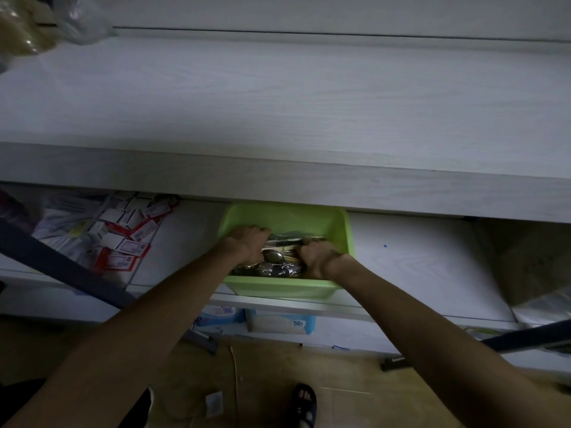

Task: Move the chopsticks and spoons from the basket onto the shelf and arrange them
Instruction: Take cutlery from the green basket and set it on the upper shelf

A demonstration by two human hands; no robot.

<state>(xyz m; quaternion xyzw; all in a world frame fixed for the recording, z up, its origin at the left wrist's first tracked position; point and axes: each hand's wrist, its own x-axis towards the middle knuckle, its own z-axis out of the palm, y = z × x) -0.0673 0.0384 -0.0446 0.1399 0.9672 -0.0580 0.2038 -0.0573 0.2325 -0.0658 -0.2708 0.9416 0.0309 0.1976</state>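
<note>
- one wide pale shelf point(278, 97) fills the upper part of the view; its top board is bare apart from one crumpled clear bag point(83, 20) at the far left corner.
- one lower shelf point(417, 267) sits under it, and one green basket point(278, 290) stands there, half tucked beneath the upper board's front edge.
- two bare forearms reach into the basket from below.
- the left hand point(247, 242) is curled over one end of a bundle of chopsticks point(293, 239) that lies across the basket; the fingertips are hidden, so how firm the hold is cannot be told.
- the right hand point(318, 257) is curled round the bundle's other end, knuckles up.
- spoons point(272, 267) lie in a shiny heap at the basket's near side, under the bundle; too dark and tangled to count.
- a pile of small red-and-white boxes point(123, 236) lies left of the basket, print unreadable.
- one blue-and-white pack point(296, 324) below shows "52".
- one black sandal point(304, 403) on the floor.
</note>
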